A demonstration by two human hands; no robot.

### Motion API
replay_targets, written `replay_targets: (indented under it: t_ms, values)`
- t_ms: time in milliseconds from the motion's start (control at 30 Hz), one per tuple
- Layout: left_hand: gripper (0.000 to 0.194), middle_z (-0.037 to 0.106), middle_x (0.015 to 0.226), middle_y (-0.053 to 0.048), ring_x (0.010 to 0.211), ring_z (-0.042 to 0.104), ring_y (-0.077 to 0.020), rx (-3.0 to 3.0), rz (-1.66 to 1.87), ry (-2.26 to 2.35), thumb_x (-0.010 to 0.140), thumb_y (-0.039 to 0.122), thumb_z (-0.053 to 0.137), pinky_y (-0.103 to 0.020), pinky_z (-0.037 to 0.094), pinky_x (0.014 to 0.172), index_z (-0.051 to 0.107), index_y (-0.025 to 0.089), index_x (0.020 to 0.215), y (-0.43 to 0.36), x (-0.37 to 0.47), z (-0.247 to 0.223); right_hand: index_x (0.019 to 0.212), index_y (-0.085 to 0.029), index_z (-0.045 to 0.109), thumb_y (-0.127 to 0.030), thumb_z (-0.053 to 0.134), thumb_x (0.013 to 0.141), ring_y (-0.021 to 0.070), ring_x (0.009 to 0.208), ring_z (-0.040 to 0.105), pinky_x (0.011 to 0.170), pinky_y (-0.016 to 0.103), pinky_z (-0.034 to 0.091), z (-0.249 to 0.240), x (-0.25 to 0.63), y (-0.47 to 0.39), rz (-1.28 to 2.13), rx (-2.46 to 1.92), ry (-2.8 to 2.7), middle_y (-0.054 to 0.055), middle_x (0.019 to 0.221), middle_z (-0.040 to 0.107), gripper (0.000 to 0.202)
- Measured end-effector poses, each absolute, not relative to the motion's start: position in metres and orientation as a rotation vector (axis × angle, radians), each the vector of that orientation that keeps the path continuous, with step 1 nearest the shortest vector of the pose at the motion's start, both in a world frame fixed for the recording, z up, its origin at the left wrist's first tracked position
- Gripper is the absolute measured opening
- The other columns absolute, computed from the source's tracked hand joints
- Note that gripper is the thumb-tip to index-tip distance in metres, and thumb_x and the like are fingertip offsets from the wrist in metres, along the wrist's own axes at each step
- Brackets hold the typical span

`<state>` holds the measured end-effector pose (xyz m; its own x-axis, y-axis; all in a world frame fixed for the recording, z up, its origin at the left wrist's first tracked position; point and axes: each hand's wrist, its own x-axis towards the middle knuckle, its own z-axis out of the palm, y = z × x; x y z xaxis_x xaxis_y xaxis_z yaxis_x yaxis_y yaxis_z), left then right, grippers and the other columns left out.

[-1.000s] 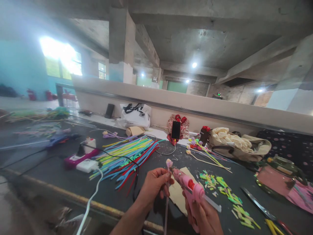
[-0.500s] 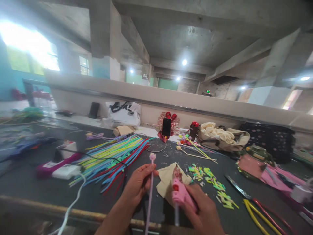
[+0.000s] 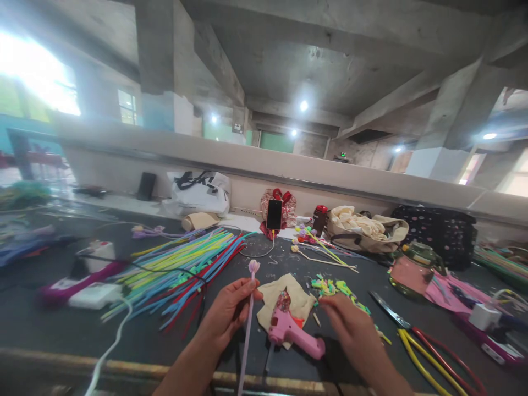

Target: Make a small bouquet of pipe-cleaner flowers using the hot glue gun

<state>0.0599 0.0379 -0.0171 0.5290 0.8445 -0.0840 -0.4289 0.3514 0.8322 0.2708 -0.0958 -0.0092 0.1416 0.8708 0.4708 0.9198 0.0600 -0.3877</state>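
My left hand (image 3: 233,305) pinches a thin lilac pipe-cleaner stem (image 3: 247,341) and holds it upright. A small pale pink-lilac flower-like head (image 3: 254,266) tops the stem, just above my fingertips. A pink hot glue gun (image 3: 284,327) lies between my hands, nozzle pointing away, over a beige cloth (image 3: 264,311); a clear glue stick (image 3: 270,356) pokes out of its back. My right hand (image 3: 348,324) is off the gun, at the near edge of a pile of short green, yellow and whitish pieces (image 3: 330,286). Its fingers are drawn together; anything between the tips is too small to make out.
Long coloured pipe cleaners (image 3: 185,269) lie at left, beside a purple-and-white power strip (image 3: 91,289). Scissors (image 3: 406,324) with red and yellow handles sit at right, near a greenish jug (image 3: 414,269). A phone (image 3: 274,214) stands at the back, by finished-looking flower stems (image 3: 325,247).
My right hand has let go of the glue gun, which now lies on the cloth, and has moved right to the small cut pieces. My left hand still holds the stem.
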Motion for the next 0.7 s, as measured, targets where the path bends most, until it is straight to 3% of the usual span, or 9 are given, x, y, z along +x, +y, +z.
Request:
replay_targets:
  t_ms: [167, 333, 500, 700]
  values:
    - [0.017, 0.061, 0.05, 0.003, 0.026, 0.037, 0.001, 0.881, 0.857, 0.547, 0.061, 0.025, 0.068, -0.009, 0.023, 0.026, 0.058, 0.013, 0.067, 0.039, 0.06, -0.019, 0.073, -0.018, 0.059, -0.034, 0.033, 0.081, 0.0159, 0.057, 0.055, 0.054, 0.023, 0.038, 0.013, 0.361, -0.097, -0.087, -2.145, -1.532, 0.0, 0.058, 0.059, 0.032]
    - [0.018, 0.06, 0.05, 0.003, 0.026, 0.036, 0.0005, 0.881, 0.852, 0.566, 0.059, 0.025, 0.069, -0.01, 0.023, 0.026, 0.058, 0.013, 0.066, 0.037, 0.06, -0.015, 0.071, -0.019, 0.065, -0.024, 0.045, 0.07, 0.0182, 0.067, 0.058, 0.059, 0.024, 0.037, 0.001, 0.393, -0.085, -0.082, -2.183, -1.594, 0.003, 0.072, 0.065, 0.02]
    - [0.016, 0.06, 0.049, 0.003, 0.027, 0.037, 0.0005, 0.912, 0.846, 0.565, 0.06, 0.025, 0.069, -0.01, 0.022, 0.027, 0.059, 0.013, 0.064, 0.038, 0.06, -0.018, 0.071, -0.022, 0.067, -0.024, 0.044, 0.072, 0.0183, 0.07, 0.059, 0.06, 0.024, 0.038, -0.01, 0.375, -0.083, 0.008, -2.141, -1.722, 0.003, 0.075, 0.066, 0.024]
    - [0.016, 0.061, 0.051, 0.003, 0.026, 0.036, 0.0006, 0.914, 0.844, 0.547, 0.062, 0.027, 0.067, -0.011, 0.022, 0.026, 0.058, 0.014, 0.064, 0.038, 0.06, -0.018, 0.098, -0.016, 0.061, -0.021, 0.032, 0.076, 0.0172, 0.076, 0.06, 0.068, 0.024, 0.042, 0.004, 0.389, -0.085, 0.051, -2.111, -1.721, 0.004, 0.086, 0.067, 0.037]
